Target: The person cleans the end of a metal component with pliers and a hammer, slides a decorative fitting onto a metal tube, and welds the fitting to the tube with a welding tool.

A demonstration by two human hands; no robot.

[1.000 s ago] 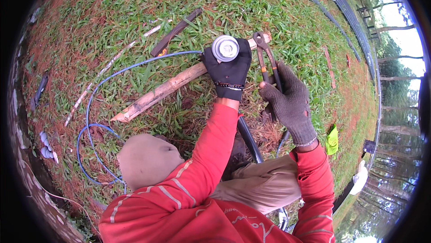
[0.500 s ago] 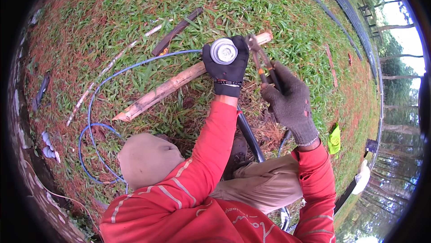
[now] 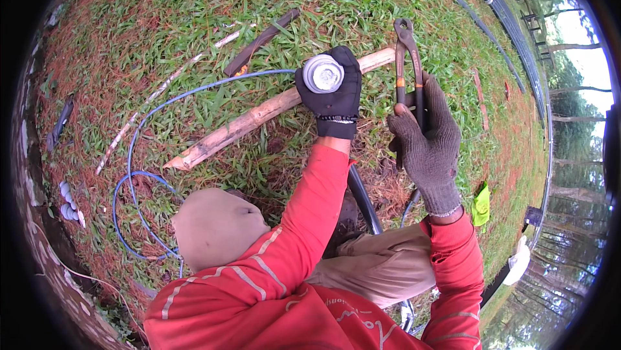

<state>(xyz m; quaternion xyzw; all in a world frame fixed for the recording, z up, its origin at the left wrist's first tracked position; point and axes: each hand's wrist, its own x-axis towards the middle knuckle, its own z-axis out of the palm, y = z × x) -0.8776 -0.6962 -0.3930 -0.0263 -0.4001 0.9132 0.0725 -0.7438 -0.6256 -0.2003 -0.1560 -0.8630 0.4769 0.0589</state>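
My left hand [image 3: 331, 94], in a black glove, is closed round a grey-white ringed round piece [image 3: 327, 78], its flat whitish end facing up. A peeled wooden stake [image 3: 239, 127] passes behind this hand, with its pointed end at the lower left. A blue hose [image 3: 194, 93] runs up to the same hand; whether the hand grips it is hidden. My right hand [image 3: 432, 133], in a grey knit glove, holds pliers [image 3: 409, 59] by the dark handles, which have orange bands. Their head points upward, apart from the round piece, beside the stake's far end.
A dark flat bar [image 3: 262, 41] and a thin pale stick [image 3: 152, 98] lie on the grass. A black pipe [image 3: 364, 200] reaches toward my knee. Several grey ringed pieces [image 3: 68, 204] lie at far left; long dark pipes [image 3: 511, 23] at upper right. A bright yellow-green item [image 3: 480, 204] rests at right.
The pliers have moved away from the round piece, to the right and turned upright, still in my right hand. My left hand has shifted slightly right with the round piece.
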